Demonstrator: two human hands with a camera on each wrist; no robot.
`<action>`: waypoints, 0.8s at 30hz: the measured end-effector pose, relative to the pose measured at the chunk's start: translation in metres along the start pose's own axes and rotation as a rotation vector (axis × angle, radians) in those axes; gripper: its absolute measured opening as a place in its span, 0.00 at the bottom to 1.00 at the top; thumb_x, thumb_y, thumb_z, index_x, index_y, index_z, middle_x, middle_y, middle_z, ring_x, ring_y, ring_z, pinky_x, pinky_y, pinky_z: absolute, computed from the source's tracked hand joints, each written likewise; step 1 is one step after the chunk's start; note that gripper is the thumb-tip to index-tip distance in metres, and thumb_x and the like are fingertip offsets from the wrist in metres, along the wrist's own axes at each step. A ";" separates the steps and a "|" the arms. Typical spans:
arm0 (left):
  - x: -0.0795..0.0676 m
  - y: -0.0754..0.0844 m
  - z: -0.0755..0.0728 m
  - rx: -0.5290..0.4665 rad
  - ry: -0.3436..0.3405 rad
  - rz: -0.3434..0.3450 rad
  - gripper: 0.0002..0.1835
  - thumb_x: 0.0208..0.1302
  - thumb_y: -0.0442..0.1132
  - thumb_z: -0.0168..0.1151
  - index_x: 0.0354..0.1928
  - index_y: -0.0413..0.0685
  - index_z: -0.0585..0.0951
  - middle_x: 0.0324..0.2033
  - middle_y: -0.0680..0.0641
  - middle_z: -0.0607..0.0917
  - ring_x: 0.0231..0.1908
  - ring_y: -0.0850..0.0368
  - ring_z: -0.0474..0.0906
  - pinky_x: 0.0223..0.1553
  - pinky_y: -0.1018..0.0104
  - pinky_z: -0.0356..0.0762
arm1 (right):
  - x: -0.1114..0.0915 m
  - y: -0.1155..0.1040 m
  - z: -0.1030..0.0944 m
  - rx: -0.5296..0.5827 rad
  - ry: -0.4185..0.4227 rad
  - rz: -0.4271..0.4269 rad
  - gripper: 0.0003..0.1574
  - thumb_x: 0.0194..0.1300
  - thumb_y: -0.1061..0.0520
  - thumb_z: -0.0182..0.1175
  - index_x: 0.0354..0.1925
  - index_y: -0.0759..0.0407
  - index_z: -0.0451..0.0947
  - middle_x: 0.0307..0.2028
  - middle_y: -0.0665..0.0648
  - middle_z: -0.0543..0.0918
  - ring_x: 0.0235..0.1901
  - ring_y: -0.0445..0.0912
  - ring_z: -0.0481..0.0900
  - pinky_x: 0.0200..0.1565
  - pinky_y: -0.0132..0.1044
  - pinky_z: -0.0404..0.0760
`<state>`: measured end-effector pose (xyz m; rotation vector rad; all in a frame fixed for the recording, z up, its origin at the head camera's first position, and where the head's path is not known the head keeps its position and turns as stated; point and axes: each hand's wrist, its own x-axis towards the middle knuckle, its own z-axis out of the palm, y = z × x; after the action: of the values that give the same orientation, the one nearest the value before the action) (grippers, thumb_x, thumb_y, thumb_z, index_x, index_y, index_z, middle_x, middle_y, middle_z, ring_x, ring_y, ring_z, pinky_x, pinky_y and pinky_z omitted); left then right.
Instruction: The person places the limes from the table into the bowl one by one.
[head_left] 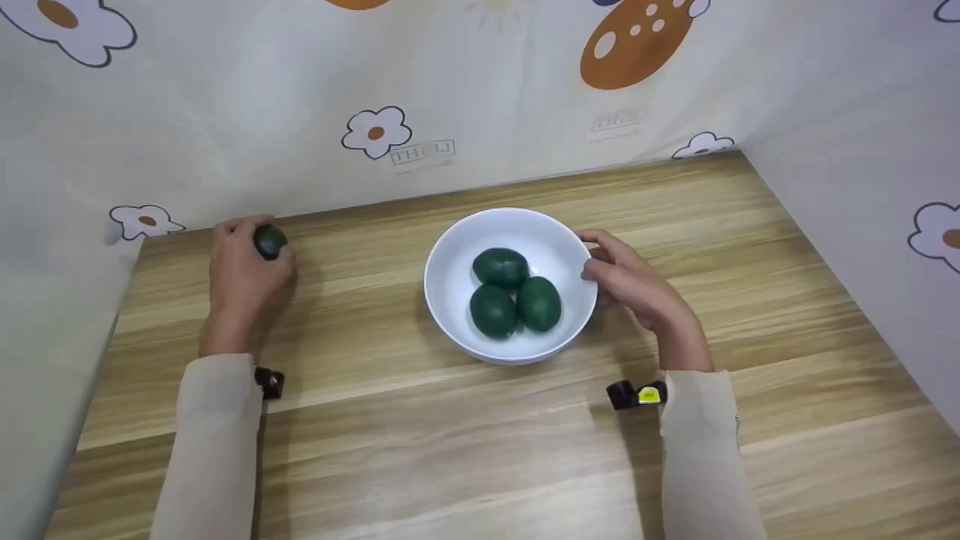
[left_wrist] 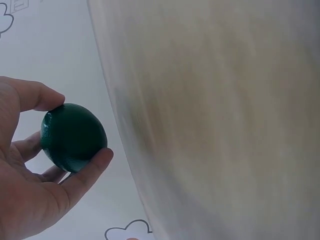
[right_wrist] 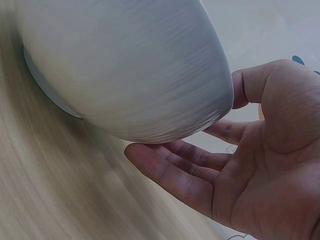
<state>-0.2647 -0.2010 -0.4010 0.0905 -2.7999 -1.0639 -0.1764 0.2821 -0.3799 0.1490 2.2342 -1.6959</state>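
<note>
My left hand (head_left: 247,262) is at the far left of the table, by the back wall. Its thumb and fingers grip a glossy dark green, egg-shaped fruit (left_wrist: 75,137), which stands clear of the palm in the left wrist view. A white bowl (head_left: 450,315) rests upright near the middle of the table. Inside it, 3 similar green fruits (head_left: 501,268) lie close together. With the thumb over the rim and the fingers against the outer wall, my right hand (head_left: 637,289) holds the bowl's right side. In the right wrist view those fingertips (right_wrist: 137,152) are under the bowl's curved side.
The wood-grain table (head_left: 420,450) runs back to a pale wall covering (head_left: 285,120) printed with flowers. A similar covering (head_left: 855,150) borders the right side. Dark wrist cameras (head_left: 634,394) jut inward from both sleeves.
</note>
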 end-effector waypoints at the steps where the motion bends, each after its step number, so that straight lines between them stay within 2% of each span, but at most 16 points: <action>1: 0.000 0.001 0.000 -0.001 -0.001 0.000 0.30 0.67 0.35 0.59 0.72 0.38 0.74 0.72 0.27 0.65 0.69 0.32 0.67 0.68 0.34 0.71 | 0.000 0.000 0.000 -0.001 0.002 0.000 0.40 0.68 0.60 0.50 0.78 0.56 0.62 0.68 0.70 0.74 0.46 0.50 0.86 0.43 0.42 0.90; 9: -0.001 0.005 0.003 -0.009 -0.004 -0.001 0.32 0.68 0.35 0.58 0.74 0.39 0.72 0.74 0.28 0.63 0.70 0.32 0.66 0.68 0.33 0.71 | 0.001 0.000 0.000 0.000 0.006 -0.008 0.41 0.67 0.61 0.49 0.77 0.57 0.63 0.66 0.71 0.75 0.45 0.49 0.86 0.42 0.41 0.90; 24: -0.004 0.010 0.003 -0.027 0.024 -0.003 0.32 0.68 0.35 0.60 0.74 0.41 0.73 0.74 0.29 0.64 0.70 0.31 0.67 0.68 0.32 0.71 | 0.001 0.000 0.000 -0.004 0.000 -0.011 0.40 0.67 0.61 0.49 0.77 0.55 0.64 0.68 0.70 0.75 0.47 0.51 0.86 0.41 0.41 0.90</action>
<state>-0.2615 -0.1909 -0.3973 0.1040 -2.7641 -1.0938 -0.1770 0.2821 -0.3800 0.1363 2.2421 -1.6972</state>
